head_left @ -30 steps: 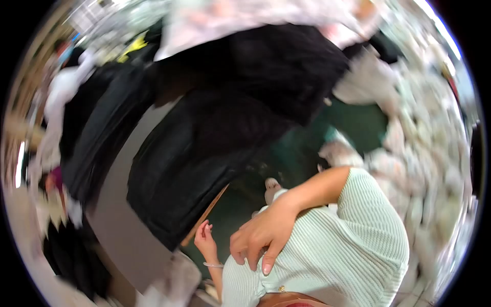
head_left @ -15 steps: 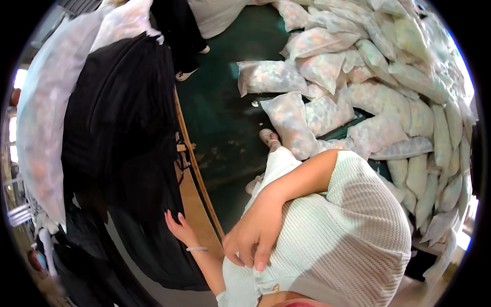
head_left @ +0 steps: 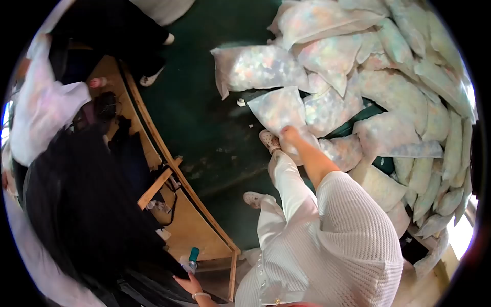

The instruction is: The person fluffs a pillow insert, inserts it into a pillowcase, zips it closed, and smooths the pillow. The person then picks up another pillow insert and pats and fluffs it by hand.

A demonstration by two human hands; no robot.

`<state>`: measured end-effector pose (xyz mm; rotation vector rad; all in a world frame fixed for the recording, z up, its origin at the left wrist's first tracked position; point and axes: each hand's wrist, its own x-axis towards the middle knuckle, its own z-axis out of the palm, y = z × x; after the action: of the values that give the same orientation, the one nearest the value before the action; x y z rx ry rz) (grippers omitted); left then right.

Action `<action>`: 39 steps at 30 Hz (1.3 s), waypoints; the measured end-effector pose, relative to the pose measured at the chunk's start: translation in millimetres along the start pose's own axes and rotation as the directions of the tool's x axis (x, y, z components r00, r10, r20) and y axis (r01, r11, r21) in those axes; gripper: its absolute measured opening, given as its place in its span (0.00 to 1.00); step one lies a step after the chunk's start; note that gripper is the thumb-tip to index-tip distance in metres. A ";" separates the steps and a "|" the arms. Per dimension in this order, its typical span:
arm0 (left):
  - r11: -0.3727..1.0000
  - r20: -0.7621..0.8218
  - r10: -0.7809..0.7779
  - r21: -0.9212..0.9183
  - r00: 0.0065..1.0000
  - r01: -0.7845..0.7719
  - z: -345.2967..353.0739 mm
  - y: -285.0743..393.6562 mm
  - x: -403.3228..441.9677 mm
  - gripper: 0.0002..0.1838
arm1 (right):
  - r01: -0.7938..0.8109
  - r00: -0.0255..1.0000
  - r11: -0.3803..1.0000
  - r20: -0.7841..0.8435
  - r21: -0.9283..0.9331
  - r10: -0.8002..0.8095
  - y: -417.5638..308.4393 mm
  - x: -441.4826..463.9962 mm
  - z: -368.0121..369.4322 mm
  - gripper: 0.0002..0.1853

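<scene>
My right hand (head_left: 290,134) reaches forward, its fingers closed at the lower edge of a translucent white bag (head_left: 279,110) with pale, multicoloured contents. Beside the black fabric (head_left: 92,199) at the left, my left hand (head_left: 190,284) is low in the view with its fingers apart, touching the fabric's edge. A bracelet circles the left wrist. Just above that hand stands a clear bottle with a green cap (head_left: 194,254).
Many similar filled bags (head_left: 337,56) are piled at the right. At the left, a wooden-edged table (head_left: 204,212) has a shelf with assorted items below the fabric. Another person's dark-clothed legs (head_left: 115,30) stand at the upper left, on the dark green floor (head_left: 204,128).
My right hand has moved from my front out to the bag. My left hand has shifted lower along the black fabric. The view has turned toward the bags, exposing the table's shelf.
</scene>
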<state>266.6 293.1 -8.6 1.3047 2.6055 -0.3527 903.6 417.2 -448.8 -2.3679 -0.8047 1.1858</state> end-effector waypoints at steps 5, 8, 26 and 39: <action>0.974 0.081 -0.171 0.163 0.982 0.156 2.9 -3.1 10.4 0.49 | -0.262 0.958 0.913 0.032 -0.312 0.286 151.1 95.6 10.3 0.35; 0.925 0.034 -0.336 0.200 0.941 0.323 3.3 0.6 8.4 0.51 | -0.274 0.962 0.918 -0.064 -0.286 0.267 223.4 115.0 58.8 0.39; 0.973 0.174 -0.230 0.056 0.958 0.224 -2.6 24.7 4.0 0.51 | -0.242 0.967 0.879 -0.033 -0.412 0.251 171.2 -4.9 -36.7 0.18; 0.980 -0.095 0.195 -0.021 0.976 -0.198 -2.5 -2.4 -24.9 0.49 | 0.108 0.994 0.849 -0.071 0.517 -0.083 -165.4 -125.8 -168.9 0.12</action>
<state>279.1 273.7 1.1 1.5876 2.5136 -0.2240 926.8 451.9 -184.3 -1.8775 -0.4945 1.1294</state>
